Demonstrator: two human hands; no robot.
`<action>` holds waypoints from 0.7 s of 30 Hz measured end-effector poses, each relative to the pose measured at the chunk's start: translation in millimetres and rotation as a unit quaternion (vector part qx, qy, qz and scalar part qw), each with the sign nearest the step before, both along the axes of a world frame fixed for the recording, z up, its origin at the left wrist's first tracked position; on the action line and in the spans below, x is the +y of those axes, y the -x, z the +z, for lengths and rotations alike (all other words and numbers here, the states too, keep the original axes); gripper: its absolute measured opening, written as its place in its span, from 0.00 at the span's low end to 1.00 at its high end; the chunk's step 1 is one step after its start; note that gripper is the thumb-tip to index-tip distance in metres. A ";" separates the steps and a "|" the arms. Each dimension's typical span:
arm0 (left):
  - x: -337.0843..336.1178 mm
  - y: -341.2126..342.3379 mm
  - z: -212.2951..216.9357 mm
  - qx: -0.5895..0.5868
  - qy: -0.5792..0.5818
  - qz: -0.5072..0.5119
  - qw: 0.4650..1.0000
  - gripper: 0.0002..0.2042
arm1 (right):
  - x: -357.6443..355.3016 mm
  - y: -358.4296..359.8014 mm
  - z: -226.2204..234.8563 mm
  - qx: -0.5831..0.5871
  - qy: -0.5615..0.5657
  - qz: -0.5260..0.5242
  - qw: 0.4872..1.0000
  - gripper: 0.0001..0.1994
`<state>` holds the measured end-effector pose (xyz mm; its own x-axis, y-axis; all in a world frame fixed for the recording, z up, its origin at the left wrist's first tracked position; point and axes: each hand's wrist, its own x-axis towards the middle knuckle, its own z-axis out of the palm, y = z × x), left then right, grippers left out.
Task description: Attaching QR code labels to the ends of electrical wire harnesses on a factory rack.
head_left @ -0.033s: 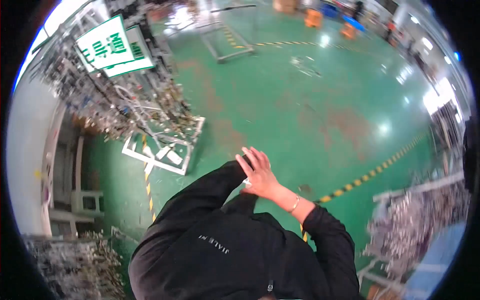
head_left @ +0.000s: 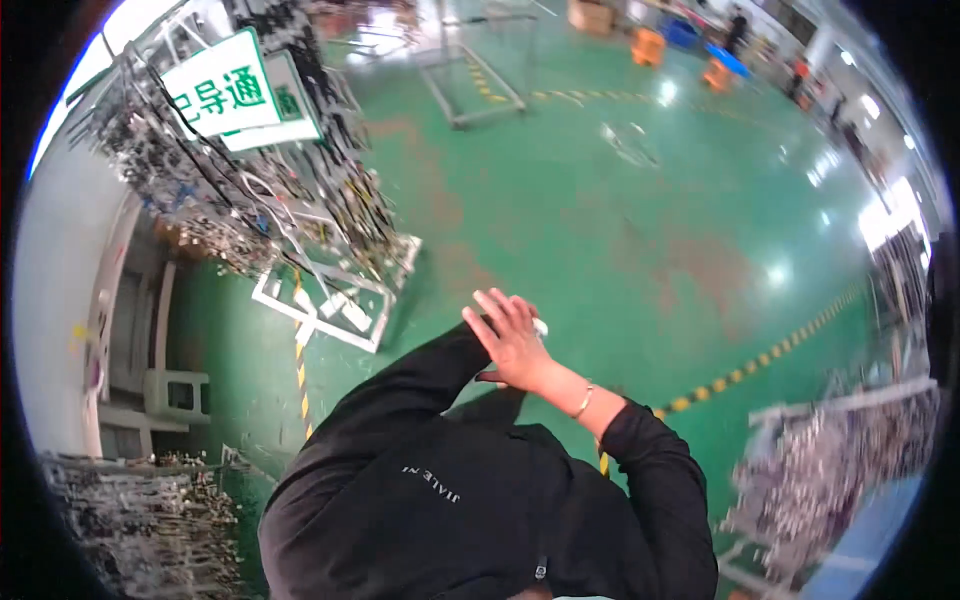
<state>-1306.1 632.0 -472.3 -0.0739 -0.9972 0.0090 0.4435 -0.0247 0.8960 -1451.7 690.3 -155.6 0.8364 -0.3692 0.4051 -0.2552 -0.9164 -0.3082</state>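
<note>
White bit [head_left: 540, 328] now shows beyond right hand [head_left: 514, 347], fingers slightly parted. Left hand hidden; its state can't be told.

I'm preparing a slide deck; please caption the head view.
Right hand with bracelet, at the end of the black left sleeve, above a green floor.

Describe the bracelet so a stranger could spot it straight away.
Find the black jacket filling the lower middle. Follow its right sleeve up to the bare right hand. The bracelet circles that wrist: a thin, shiny band, unlike the black cuff below it.
</note>
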 end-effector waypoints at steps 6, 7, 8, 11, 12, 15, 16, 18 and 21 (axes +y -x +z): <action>-299.8 -12.4 144.9 -0.748 -0.034 -0.162 0.642 0.10 | -232.4 -106.7 5.1 -0.170 0.021 0.164 0.971 0.30; -320.1 -45.1 131.0 -0.807 -0.008 -0.200 0.556 0.10 | -245.9 -130.2 18.5 -0.216 0.003 0.196 0.956 0.30; -347.6 -60.5 141.6 -0.797 0.012 -0.163 0.581 0.10 | -277.8 -143.2 26.1 -0.231 0.005 0.208 0.950 0.29; -440.9 -123.0 184.6 -0.801 0.027 -0.108 0.588 0.10 | -364.0 -192.8 48.2 -0.257 0.032 0.252 0.932 0.24; -472.9 -157.1 182.8 -0.783 -0.004 -0.057 0.619 0.11 | -387.2 -212.9 51.6 -0.274 0.011 0.277 0.921 0.23; -560.5 -245.0 185.8 -0.674 -0.118 0.060 0.727 0.13 | -467.6 -262.8 53.2 -0.242 -0.101 0.368 0.892 0.27; -590.0 -278.4 187.0 -0.628 -0.148 0.098 0.758 0.14 | -503.2 -276.4 70.0 -0.157 -0.178 0.396 0.887 0.32; -626.2 -352.6 153.9 -0.525 -0.205 0.292 0.773 0.07 | -589.5 -324.8 68.9 -0.041 -0.317 0.488 0.812 0.46; -635.8 -490.3 88.2 -0.410 -0.247 0.353 0.804 0.06 | -676.2 -440.5 -29.5 -0.170 -0.589 0.232 0.755 0.38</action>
<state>-815.8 -3.8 -384.2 0.7331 -0.6601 -0.1637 -0.2310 -0.4681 0.8529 -1011.3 14.1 -185.1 0.9076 -0.3405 0.2456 0.2876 0.0778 -0.9546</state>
